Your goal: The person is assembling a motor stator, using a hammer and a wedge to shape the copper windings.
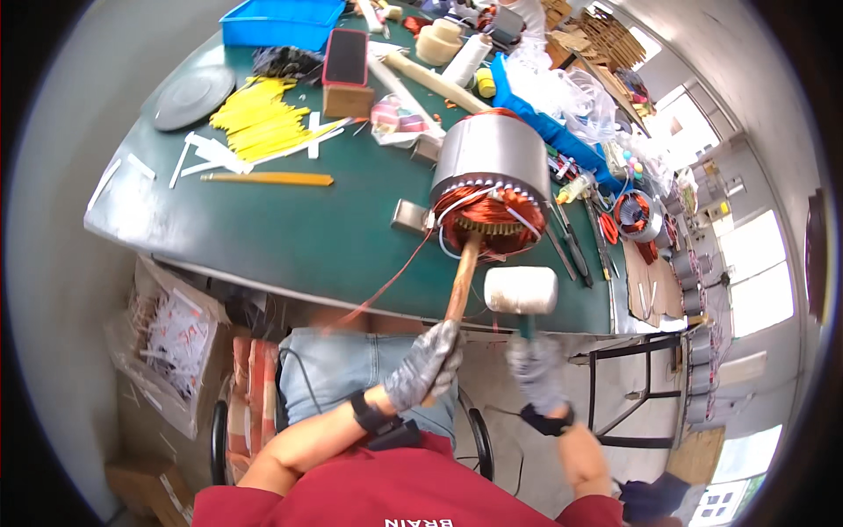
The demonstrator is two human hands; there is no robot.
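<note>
A motor stator [492,154] with a grey metal shell and copper windings [479,211] lies on its side on the green table, its open end toward me. My left hand [424,364], in a grey glove, is closed around a wooden stick [463,281]. The stick's far end reaches into the stator's bore among the windings. My right hand [536,369], also gloved and blurred, grips a white-headed mallet [521,291] by its handle. The mallet head is just right of the stick, apart from it. A metal block [410,216] touches the stator's left side.
Yellow strips [263,119], a grey round lid [195,97] and a phone [346,58] on a small box lie at the left. Pliers and other hand tools [575,241] lie right of the stator, near a blue bin [562,132]. Another stator [638,216] stands farther right.
</note>
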